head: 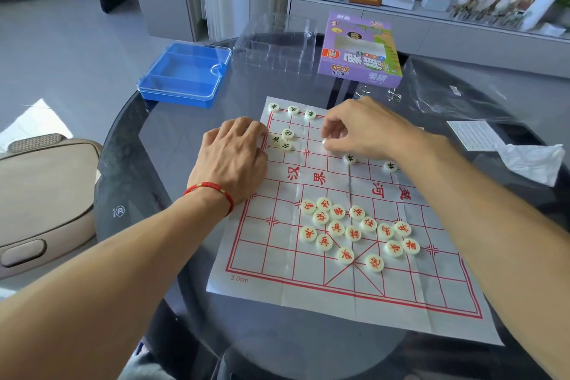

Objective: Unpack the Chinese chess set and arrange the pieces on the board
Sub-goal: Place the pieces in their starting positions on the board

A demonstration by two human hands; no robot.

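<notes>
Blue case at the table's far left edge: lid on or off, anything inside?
Lid on, empty. A clear lid covers the blue case, and its compartments show bare blue floor through it.

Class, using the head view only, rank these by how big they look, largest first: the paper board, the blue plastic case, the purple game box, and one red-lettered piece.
1. Paper board.
2-3. Blue plastic case and purple game box: alike, not ranked.
4. Red-lettered piece.
</notes>
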